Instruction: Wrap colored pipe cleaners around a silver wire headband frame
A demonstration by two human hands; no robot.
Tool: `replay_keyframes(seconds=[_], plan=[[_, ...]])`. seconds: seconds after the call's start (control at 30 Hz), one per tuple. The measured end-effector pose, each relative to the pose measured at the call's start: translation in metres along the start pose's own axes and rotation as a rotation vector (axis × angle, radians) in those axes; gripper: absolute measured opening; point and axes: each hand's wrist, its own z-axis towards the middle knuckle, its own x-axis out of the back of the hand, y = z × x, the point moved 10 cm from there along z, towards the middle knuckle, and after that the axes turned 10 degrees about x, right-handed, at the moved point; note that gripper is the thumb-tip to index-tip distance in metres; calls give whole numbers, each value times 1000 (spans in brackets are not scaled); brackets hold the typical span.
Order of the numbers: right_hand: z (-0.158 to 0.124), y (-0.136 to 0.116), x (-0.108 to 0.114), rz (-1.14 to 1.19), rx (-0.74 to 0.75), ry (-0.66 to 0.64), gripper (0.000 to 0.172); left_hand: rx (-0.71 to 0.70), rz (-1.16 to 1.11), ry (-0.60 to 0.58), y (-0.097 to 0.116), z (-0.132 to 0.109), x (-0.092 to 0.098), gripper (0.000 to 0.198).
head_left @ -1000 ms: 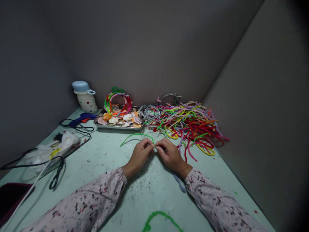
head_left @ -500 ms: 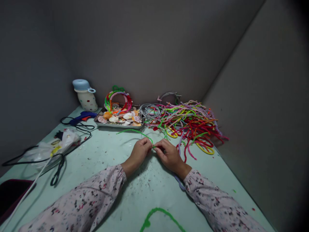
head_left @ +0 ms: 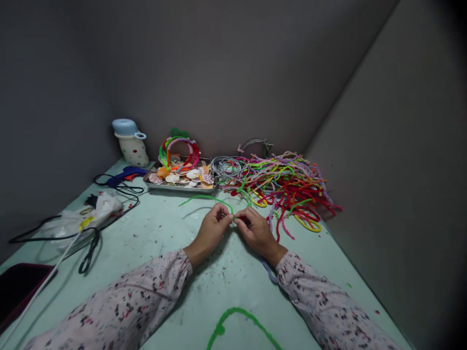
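My left hand (head_left: 210,228) and my right hand (head_left: 257,232) meet above the middle of the table, thumbs and forefingers pinched close together. Between the fingertips runs a green pipe cleaner (head_left: 204,197); its loose end arches away to the left. A thin wire ring (head_left: 218,194) stands just beyond the fingers, with green fuzzy wrapping along its right side. How the pipe cleaner meets the ring at the fingertips is partly hidden. Nearer to me, another green pipe cleaner (head_left: 251,317) lies bent on the table.
A metal tray (head_left: 182,188) of seashells holds colourful wrapped rings. Right of it are coiled wire (head_left: 229,167) and a heap of pipe cleaners (head_left: 292,180). On the left are a bottle (head_left: 133,148), a blue glue gun (head_left: 126,176), black cable and a plastic bag (head_left: 105,206).
Both hands stay pinched on the green pipe cleaner, with only a slight shift of the fingertips. The whole view has moved a little.
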Motion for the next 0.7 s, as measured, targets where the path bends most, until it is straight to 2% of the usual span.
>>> replay_keyframes(seconds=[0.43, 0.53, 0.7], plan=[[-2, 6, 2, 44, -71, 29, 6, -67, -31, -92, 12, -9, -9, 13], [-3, 11, 1, 59, -99, 38, 8, -44, -24, -55, 8, -8, -5, 17], [-6, 18, 1, 93, -159, 42, 11, -75, 109, 83, 11, -9, 6, 17]])
